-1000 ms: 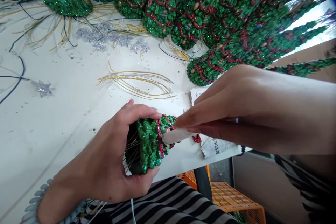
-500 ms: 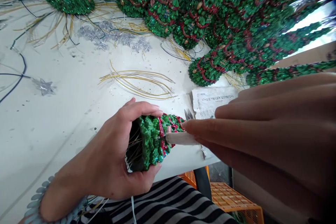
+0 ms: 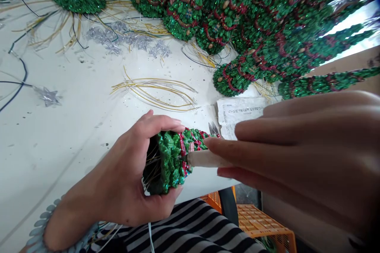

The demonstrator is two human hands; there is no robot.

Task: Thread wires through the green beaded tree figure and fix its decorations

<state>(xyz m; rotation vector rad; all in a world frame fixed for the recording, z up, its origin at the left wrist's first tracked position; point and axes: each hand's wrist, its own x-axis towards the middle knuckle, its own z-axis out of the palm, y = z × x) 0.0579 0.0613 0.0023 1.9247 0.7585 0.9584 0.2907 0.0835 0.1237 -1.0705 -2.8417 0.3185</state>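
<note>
My left hand [image 3: 127, 174] is wrapped round the wide base of a small green Christmas tree figure [image 3: 170, 164] with red garlands. The tree lies on its side, its hollow base facing left with thin wires inside. In the fingers of my right hand [image 3: 285, 150] is a tool with a whitish wrapped handle [image 3: 204, 158]. Its short dark tip touches the tree beside a red garland; how deep it goes I cannot tell. My right hand hides the tree's top.
More glittery trees [image 3: 222, 23] crowd the table's back and right. Yellow and clear wires [image 3: 157, 81] lie on the white table [image 3: 74, 126], near clear plastic stars [image 3: 130, 39]. Metal snips [image 3: 213, 128] and a printed paper [image 3: 234, 114] lie by my right hand. Orange crates [image 3: 261, 221] stand below.
My right hand has shifted slightly and its fingers have changed angle along the handle. The tool's tip stays at about the same spot; my left hand and the tree are nearly still.
</note>
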